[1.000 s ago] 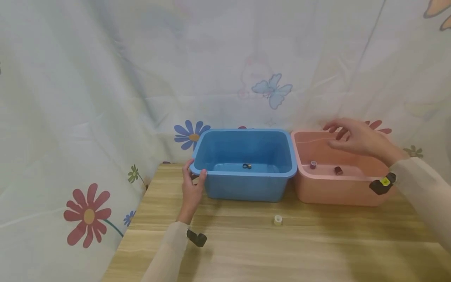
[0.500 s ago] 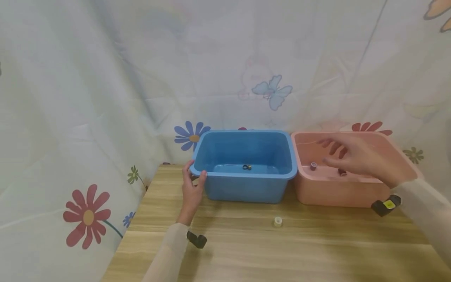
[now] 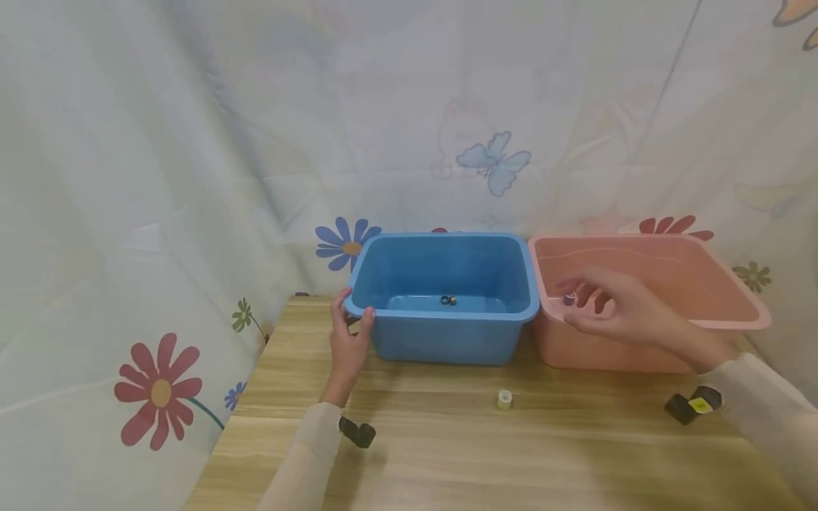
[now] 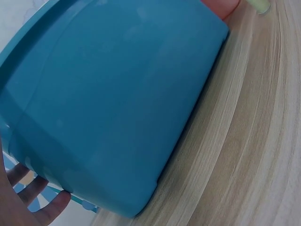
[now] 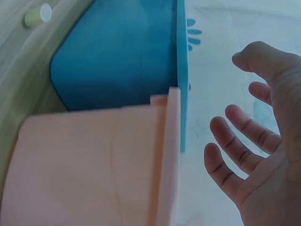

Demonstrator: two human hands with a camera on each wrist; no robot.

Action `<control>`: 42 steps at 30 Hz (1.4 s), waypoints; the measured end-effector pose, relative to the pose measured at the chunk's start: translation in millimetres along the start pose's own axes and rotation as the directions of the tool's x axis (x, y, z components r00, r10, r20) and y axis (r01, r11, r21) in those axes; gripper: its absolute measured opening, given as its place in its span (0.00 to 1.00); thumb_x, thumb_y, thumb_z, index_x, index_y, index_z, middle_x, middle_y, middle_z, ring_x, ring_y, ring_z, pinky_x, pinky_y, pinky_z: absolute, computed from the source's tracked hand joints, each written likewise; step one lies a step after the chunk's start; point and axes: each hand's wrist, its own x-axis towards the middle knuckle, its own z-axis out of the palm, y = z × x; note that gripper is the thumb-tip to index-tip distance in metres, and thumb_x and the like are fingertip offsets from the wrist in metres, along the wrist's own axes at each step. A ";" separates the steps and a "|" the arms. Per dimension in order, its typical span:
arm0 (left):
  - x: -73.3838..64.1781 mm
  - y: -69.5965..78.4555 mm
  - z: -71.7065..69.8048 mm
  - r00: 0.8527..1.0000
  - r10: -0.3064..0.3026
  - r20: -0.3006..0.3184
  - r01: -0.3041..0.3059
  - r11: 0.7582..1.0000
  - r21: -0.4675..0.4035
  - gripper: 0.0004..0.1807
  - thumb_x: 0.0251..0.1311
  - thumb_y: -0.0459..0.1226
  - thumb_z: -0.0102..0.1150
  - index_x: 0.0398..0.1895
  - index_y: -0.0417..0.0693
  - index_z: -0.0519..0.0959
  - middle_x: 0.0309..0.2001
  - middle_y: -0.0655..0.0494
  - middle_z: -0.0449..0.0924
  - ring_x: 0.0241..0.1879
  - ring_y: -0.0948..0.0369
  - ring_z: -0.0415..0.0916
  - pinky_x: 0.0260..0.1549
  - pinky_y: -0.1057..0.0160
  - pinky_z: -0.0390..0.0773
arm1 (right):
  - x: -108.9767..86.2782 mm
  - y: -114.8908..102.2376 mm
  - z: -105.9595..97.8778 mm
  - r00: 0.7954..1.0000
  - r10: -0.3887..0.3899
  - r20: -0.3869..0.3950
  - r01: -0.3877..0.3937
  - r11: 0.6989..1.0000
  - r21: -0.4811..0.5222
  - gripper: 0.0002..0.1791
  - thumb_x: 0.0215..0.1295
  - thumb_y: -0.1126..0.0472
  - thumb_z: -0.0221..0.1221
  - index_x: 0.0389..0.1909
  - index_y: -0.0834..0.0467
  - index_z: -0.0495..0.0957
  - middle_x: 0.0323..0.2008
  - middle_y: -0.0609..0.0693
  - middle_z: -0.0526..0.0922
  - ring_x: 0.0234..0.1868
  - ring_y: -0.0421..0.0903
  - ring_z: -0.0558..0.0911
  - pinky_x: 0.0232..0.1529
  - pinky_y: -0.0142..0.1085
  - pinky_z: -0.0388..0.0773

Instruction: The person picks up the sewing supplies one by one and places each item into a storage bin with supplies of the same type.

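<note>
My left hand (image 3: 348, 349) grips the front left corner of a blue plastic bin (image 3: 447, 341), thumb on the front and fingers around the side. In the left wrist view its fingertips (image 4: 56, 207) touch the bin wall. My right hand (image 3: 616, 306) is over the front of a pink bin (image 3: 613, 351), fingers relaxed and apart, nothing between them. A small purplish ring-like piece (image 3: 569, 299) lies inside the pink bin, just behind its fingers. On the table in front of the bins stands a small cream-white hollow cylinder (image 3: 505, 399).
Two small dark and gold rings (image 3: 449, 300) lie on the blue bin's floor. The bins stand side by side at the back of the wooden table (image 3: 422, 454). A printed curtain (image 3: 192, 177) hangs behind and to the left.
My right hand has moved from over the back of the pink bin forward and slightly left, down to its front rim. My left hand keeps its hold on the blue bin.
</note>
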 end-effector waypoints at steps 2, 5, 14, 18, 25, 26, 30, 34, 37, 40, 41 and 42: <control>-0.1 -0.2 0.1 1.000 -0.001 -0.002 0.001 1.000 0.003 0.33 0.73 0.53 0.57 0.76 0.67 0.56 0.70 0.48 0.68 0.59 0.46 0.74 0.52 0.42 0.77 | -1.4 -1.8 5.4 1.000 -0.025 -0.007 0.025 1.000 0.017 0.30 0.51 0.65 0.78 0.57 0.48 0.80 0.46 0.40 0.84 0.38 0.39 0.82 0.34 0.37 0.83; -0.1 -0.2 -0.3 1.000 0.002 -0.006 -0.002 1.000 0.001 0.33 0.73 0.52 0.58 0.76 0.66 0.57 0.70 0.47 0.69 0.59 0.46 0.74 0.52 0.43 0.77 | -3.3 -4.3 12.9 0.997 -0.072 -0.007 0.072 0.997 0.027 0.31 0.50 0.68 0.77 0.56 0.51 0.80 0.45 0.44 0.84 0.37 0.40 0.82 0.32 0.37 0.82; 0.2 1.8 0.1 1.000 -0.001 0.004 0.001 1.000 0.005 0.33 0.72 0.54 0.57 0.76 0.69 0.56 0.71 0.48 0.67 0.60 0.44 0.73 0.51 0.40 0.78 | -12.6 -13.6 40.2 0.992 -0.121 0.046 0.115 0.986 0.118 0.32 0.52 0.66 0.76 0.58 0.49 0.79 0.43 0.39 0.81 0.38 0.42 0.80 0.31 0.35 0.81; 0.5 2.0 0.3 1.000 0.011 -0.001 -0.011 1.000 -0.001 0.33 0.73 0.52 0.57 0.76 0.67 0.57 0.70 0.46 0.68 0.59 0.42 0.73 0.53 0.40 0.77 | -16.1 -15.1 58.1 0.979 -0.199 0.034 0.192 0.969 0.155 0.32 0.50 0.68 0.76 0.58 0.53 0.79 0.41 0.40 0.81 0.35 0.42 0.80 0.28 0.34 0.81; -0.4 2.3 -0.2 1.000 -0.005 0.007 0.005 1.000 0.007 0.32 0.73 0.53 0.57 0.75 0.68 0.56 0.69 0.46 0.69 0.59 0.46 0.74 0.52 0.42 0.77 | -26.2 -13.2 91.4 0.980 -0.175 0.098 0.150 0.963 0.223 0.30 0.54 0.66 0.75 0.58 0.52 0.79 0.46 0.41 0.83 0.41 0.38 0.80 0.34 0.36 0.82; -0.6 2.1 -0.1 1.000 -0.006 0.006 0.006 1.000 0.007 0.32 0.73 0.53 0.57 0.75 0.69 0.56 0.69 0.47 0.69 0.59 0.45 0.74 0.52 0.42 0.77 | -27.6 -12.1 96.0 0.981 -0.159 0.111 0.131 0.966 0.221 0.29 0.54 0.66 0.75 0.58 0.51 0.79 0.47 0.40 0.83 0.41 0.37 0.80 0.35 0.36 0.82; 0.3 2.4 -0.1 1.000 -0.004 0.012 0.004 1.000 0.005 0.32 0.73 0.54 0.56 0.75 0.69 0.56 0.70 0.47 0.68 0.60 0.43 0.73 0.51 0.41 0.78 | -32.2 -6.2 112.8 0.981 -0.100 0.167 0.059 0.970 0.236 0.29 0.56 0.64 0.75 0.59 0.50 0.78 0.49 0.40 0.83 0.41 0.41 0.81 0.37 0.36 0.82; 0.6 2.6 0.2 1.000 0.006 0.011 -0.006 1.000 0.004 0.33 0.73 0.53 0.56 0.76 0.67 0.56 0.70 0.45 0.68 0.59 0.41 0.73 0.51 0.41 0.78 | -35.6 0.3 128.1 0.972 -0.073 0.225 0.012 0.966 0.259 0.29 0.57 0.62 0.75 0.60 0.51 0.78 0.49 0.42 0.83 0.41 0.47 0.82 0.39 0.37 0.82; 0.2 2.6 -0.1 1.000 0.013 0.009 -0.013 1.000 0.003 0.33 0.74 0.52 0.56 0.76 0.66 0.56 0.70 0.45 0.68 0.59 0.42 0.73 0.52 0.41 0.78 | -39.4 4.8 138.0 0.963 -0.053 0.263 -0.019 0.964 0.263 0.29 0.58 0.60 0.75 0.61 0.51 0.77 0.48 0.44 0.83 0.41 0.48 0.82 0.39 0.37 0.82; -0.1 2.6 -0.6 1.000 0.014 0.012 -0.014 1.000 0.002 0.32 0.74 0.53 0.56 0.76 0.67 0.56 0.71 0.46 0.67 0.60 0.41 0.73 0.52 0.40 0.77 | -44.0 9.4 147.4 0.960 -0.060 0.273 -0.012 0.968 0.252 0.29 0.58 0.57 0.75 0.60 0.53 0.78 0.45 0.48 0.83 0.40 0.48 0.82 0.40 0.38 0.81; -0.2 3.1 -0.8 1.000 0.013 0.014 -0.013 1.000 0.001 0.33 0.74 0.53 0.56 0.76 0.67 0.56 0.71 0.47 0.66 0.60 0.41 0.73 0.53 0.40 0.77 | -45.4 11.1 150.5 0.960 -0.063 0.273 -0.008 0.968 0.250 0.29 0.58 0.57 0.74 0.60 0.54 0.78 0.45 0.48 0.84 0.41 0.48 0.82 0.40 0.38 0.81; -0.3 3.5 -1.0 1.000 0.012 0.014 -0.012 1.000 0.000 0.33 0.73 0.53 0.56 0.76 0.67 0.56 0.71 0.47 0.66 0.60 0.41 0.73 0.53 0.40 0.77 | -46.5 12.8 153.4 0.960 -0.066 0.271 -0.004 0.969 0.249 0.28 0.58 0.56 0.74 0.60 0.55 0.79 0.45 0.49 0.84 0.41 0.48 0.82 0.40 0.38 0.81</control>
